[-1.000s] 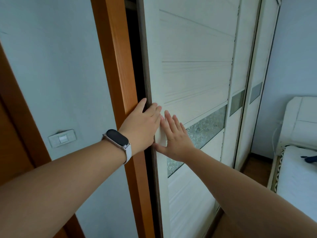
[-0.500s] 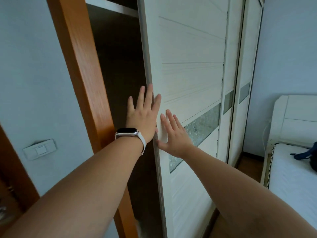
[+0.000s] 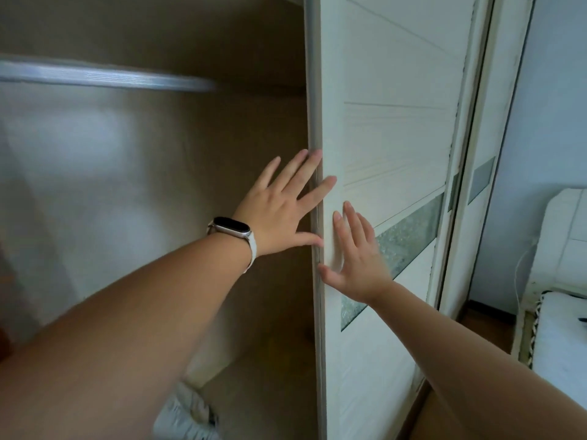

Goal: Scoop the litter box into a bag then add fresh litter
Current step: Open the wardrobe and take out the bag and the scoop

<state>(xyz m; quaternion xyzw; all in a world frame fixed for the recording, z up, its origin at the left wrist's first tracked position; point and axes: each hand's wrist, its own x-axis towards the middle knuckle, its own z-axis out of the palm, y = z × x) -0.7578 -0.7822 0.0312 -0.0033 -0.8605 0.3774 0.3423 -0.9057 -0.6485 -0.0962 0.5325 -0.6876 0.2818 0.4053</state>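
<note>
A white sliding wardrobe door point(image 3: 390, 128) stands partly slid to the right. My left hand point(image 3: 282, 208), with a dark band on the wrist, presses its straight fingers against the door's left edge. My right hand point(image 3: 357, 258) lies flat on the door's face just below, fingers spread. No litter box, scoop, bag or litter shows in the head view.
The open wardrobe shows a brown interior with a metal hanging rail point(image 3: 104, 76) across the top. Something white and crumpled point(image 3: 184, 414) lies on the wardrobe floor. A bed with a white headboard point(image 3: 562, 242) stands at the right by a pale blue wall.
The door has slid to the right under both hands, and the wardrobe's opening has widened. The orange door frame and light switch have left the view.
</note>
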